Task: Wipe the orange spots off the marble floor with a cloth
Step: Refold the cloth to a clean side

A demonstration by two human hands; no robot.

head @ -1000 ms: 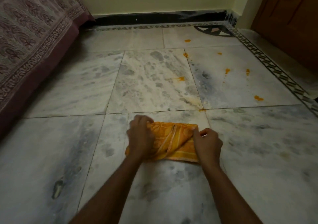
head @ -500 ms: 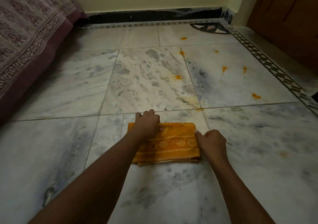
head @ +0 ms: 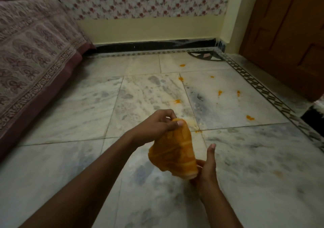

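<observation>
In the head view, the person holds an orange cloth (head: 175,155) in the air above the marble floor (head: 254,157), with both hands. The cloth is folded into a thick bundle and it hangs tilted, with its upper end to the left hand and its lower end to the right hand.

The left hand (head: 154,128) is at the top of the cloth. Its grip is closed on the cloth: the thumb and the curled fingers pinch the upper edge. The right hand (head: 206,168) is lower and nearer to the camera, at the bottom right of the cloth. Its thumb points up and is straight, and the palm is against the lower end of the bundle. The fingers go under the cloth and are mostly hidden, so I cannot tell if this grip closes on the cloth or only supports it.

Several orange spots (head: 178,101) lie on the floor beyond the hands, well apart from the cloth. One spot is near the tile joint just past the left hand, others are spread to the right and toward the far wall, and one (head: 250,117) is near the patterned border strip (head: 263,89) on the right. A small orange mark is also on the joint line just beside the cloth.

On the left stands a bed with a patterned purple bedcover (head: 35,52). On the right is a brown wooden door (head: 289,35). A curtain with flowers (head: 140,0) hangs on the far wall.
</observation>
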